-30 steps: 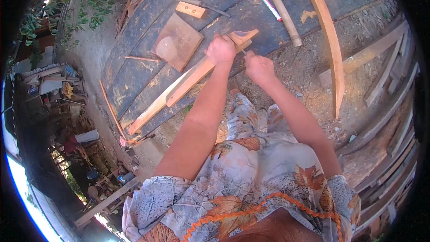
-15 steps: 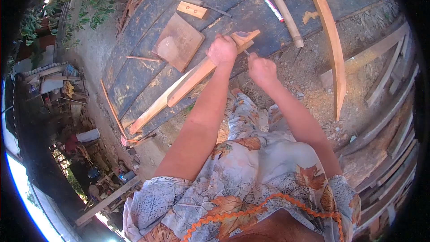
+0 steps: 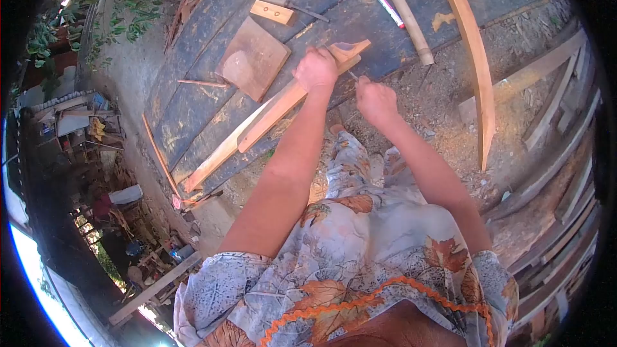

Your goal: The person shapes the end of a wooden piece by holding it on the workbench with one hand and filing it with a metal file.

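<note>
Long tan wooden bar (image 3: 273,119), axis along the dark plank tabletop's (image 3: 353,3) near edge.
Left hand (image 3: 315,69) grips it; right hand (image 3: 376,100) clasps a thin grey tool (image 3: 353,76) beside its right end.

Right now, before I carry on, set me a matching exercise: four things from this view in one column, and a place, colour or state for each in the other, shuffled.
Things
1. Marker
2. Left hand
3. Block
4. Right hand

Places, colours, states
A. Has two round marks on its face
B. Closed on a thin rod
C. Red and white
D. Clasping a long piece of wood

Right pairs: 1-C, 2-D, 3-A, 4-B
</note>
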